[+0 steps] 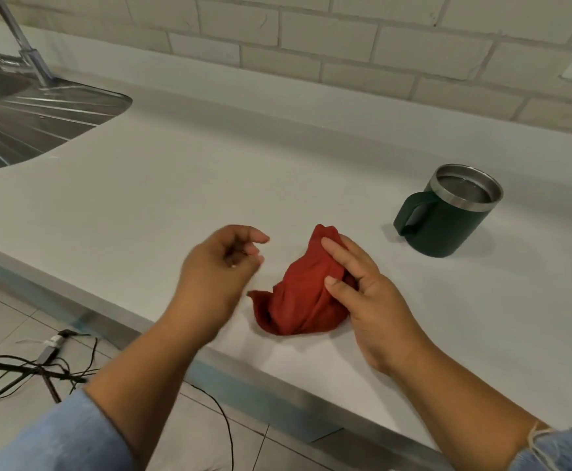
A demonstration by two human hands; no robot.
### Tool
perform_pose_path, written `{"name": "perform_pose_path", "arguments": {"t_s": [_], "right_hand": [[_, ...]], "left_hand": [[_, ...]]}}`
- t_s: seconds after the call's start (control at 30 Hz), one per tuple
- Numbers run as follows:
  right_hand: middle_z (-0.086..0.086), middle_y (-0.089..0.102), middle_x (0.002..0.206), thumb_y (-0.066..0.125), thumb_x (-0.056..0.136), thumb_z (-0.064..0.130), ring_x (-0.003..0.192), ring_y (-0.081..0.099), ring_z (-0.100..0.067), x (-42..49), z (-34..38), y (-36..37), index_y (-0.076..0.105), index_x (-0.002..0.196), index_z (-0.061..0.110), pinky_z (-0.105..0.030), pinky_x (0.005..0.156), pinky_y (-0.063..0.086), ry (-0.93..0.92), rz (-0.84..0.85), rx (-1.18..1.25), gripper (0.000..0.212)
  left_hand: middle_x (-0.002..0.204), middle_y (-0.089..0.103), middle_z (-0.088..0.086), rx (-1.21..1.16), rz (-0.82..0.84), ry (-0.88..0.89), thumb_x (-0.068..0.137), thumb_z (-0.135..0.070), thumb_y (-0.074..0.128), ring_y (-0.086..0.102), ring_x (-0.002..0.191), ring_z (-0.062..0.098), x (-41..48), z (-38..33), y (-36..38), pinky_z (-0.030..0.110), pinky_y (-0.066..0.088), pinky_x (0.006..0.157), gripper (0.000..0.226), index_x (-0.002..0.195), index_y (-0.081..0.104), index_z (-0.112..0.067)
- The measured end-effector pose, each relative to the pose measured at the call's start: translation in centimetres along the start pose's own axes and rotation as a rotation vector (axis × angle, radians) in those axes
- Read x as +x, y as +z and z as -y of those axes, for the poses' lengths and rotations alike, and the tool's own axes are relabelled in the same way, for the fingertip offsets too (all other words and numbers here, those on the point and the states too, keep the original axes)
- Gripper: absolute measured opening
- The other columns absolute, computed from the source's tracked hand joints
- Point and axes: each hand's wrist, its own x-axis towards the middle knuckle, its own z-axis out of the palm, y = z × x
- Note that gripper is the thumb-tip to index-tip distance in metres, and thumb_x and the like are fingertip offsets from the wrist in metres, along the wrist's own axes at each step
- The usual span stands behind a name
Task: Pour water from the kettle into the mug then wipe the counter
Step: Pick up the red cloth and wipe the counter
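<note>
The right grip (369,300) grasps a crumpled red cloth (298,294), fingers curled over it, on the white counter (176,171) near its front edge. The left grip (216,277) is released, fingers loosely bent, just left of the cloth. A dark green mug (448,215) stands upright behind on the right, well apart. A steel sink (23,120) lies far left, pale wall tiles (346,39) behind, black cables (40,365) on the floor.

The pale table (176,185) carries a crumpled red cloth (298,297) near its front edge and, off to the right, an upright dark green mug (444,229), handle turned left. A steel sink (23,127) is set into its left end.
</note>
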Motion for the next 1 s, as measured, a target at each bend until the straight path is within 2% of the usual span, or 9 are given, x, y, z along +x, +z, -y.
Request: {"name": "perform_pose_path", "arguments": {"t_s": [0.17,0.27,0.43,0.5,0.57,0.67,0.77,0.9,1.0], "right_hand": [[0.031,0.049,0.131,0.057,0.088,-0.004,0.122,0.048,0.008,-0.1,-0.1,1.3,0.067,0.113,0.044,-0.022,0.105,0.04,0.025,0.059,0.112,0.055],[0.024,0.049,0.136,0.055,0.088,-0.006,0.126,0.048,0.001,0.1,0.3,2.1,0.066,0.116,0.039,-0.028,0.106,0.041,0.029,0.099,0.154,0.054],[0.022,0.056,0.124,0.06,0.088,0.003,0.118,0.05,0.006,-0.3,0.6,0.5,0.067,0.109,0.043,-0.012,0.102,0.038,-0.101,-0.042,-0.215,0.046],[0.024,0.056,0.118,0.062,0.087,0.006,0.114,0.049,0.008,-0.6,0.5,-0.1,0.067,0.108,0.042,-0.007,0.097,0.039,-0.119,-0.056,-0.337,0.041],[0.029,0.05,0.123,0.066,0.086,0.013,0.119,0.04,0.011,-1.0,0.2,-0.6,0.066,0.111,0.042,-0.001,0.093,0.036,-0.146,-0.047,-0.551,0.038],[0.026,0.042,0.136,0.067,0.085,0.027,0.132,0.026,0.001,-1.6,-0.2,-1.5,0.063,0.117,0.04,-0.012,0.098,0.034,-0.219,-0.102,-0.797,0.035],[0.019,0.042,0.142,0.063,0.087,0.034,0.139,0.024,-0.012,-2.0,-0.6,-2.5,0.061,0.12,0.039,-0.045,0.11,0.031,-0.184,-0.136,-0.925,0.034],[0.019,0.032,0.15,0.045,0.092,0.047,0.144,0.013,-0.012,-2.8,-2.2,-3.7,0.044,0.133,0.049,-0.053,0.117,0.009,0.03,-0.033,-1.195,0.041],[0.017,0.035,0.149,0.033,0.093,0.052,0.142,0.021,-0.012,-3.2,-2.5,-3.8,0.041,0.136,0.048,-0.051,0.118,0.012,0.07,-0.017,-1.205,0.044]], "left_hand": [[0.093,0.064,-0.012,0.226,-0.116,0.06,0.084,-0.024,0.064,0.06,0.075,0.007,0.6,-0.2,-1.6,0.025,0.047,0.068,0.015,0.089,0.064,-0.038],[0.107,0.059,-0.014,0.259,0.158,0.008,0.079,-0.044,0.067,0.061,0.094,0.005,-0.4,0.0,-0.2,0.026,0.051,0.076,0.039,0.114,0.052,-0.045],[0.088,0.065,0.002,0.114,0.125,-0.021,0.079,-0.006,0.067,0.065,0.081,0.021,-0.6,0.5,-0.8,0.032,0.055,0.071,0.043,0.099,0.059,-0.043],[0.091,0.063,-0.004,0.253,0.061,0.039,0.079,-0.008,0.065,0.062,0.077,0.009,0.1,0.7,-1.5,0.018,0.048,0.066,0.041,0.097,0.058,-0.044],[0.115,0.054,-0.002,0.557,0.012,0.12,0.079,-0.007,0.059,0.055,0.099,0.008,0.4,1.0,-1.1,0.013,0.042,0.078,0.046,0.109,0.054,-0.043],[0.153,0.024,0.005,0.838,0.075,0.3,0.085,-0.014,0.049,0.015,0.141,0.029,-0.6,2.0,1.7,0.042,0.024,0.112,0.054,0.135,0.042,-0.034],[0.159,-0.004,-0.01,1.061,0.359,0.413,0.091,-0.06,0.018,-0.019,0.144,0.024,-2.4,4.2,4.8,0.059,-0.003,0.114,0.054,0.143,0.009,-0.048],[0.156,-0.009,-0.019,1.167,0.368,0.416,0.087,-0.067,0.003,-0.025,0.142,0.022,-0.3,6.1,3.6,0.064,-0.021,0.104,0.051,0.138,-0.006,-0.059],[0.155,-0.005,-0.022,1.161,0.347,0.326,0.088,-0.063,0.001,-0.019,0.144,0.023,2.4,6.2,1.9,0.064,-0.012,0.109,0.05,0.137,-0.004,-0.061]]}}
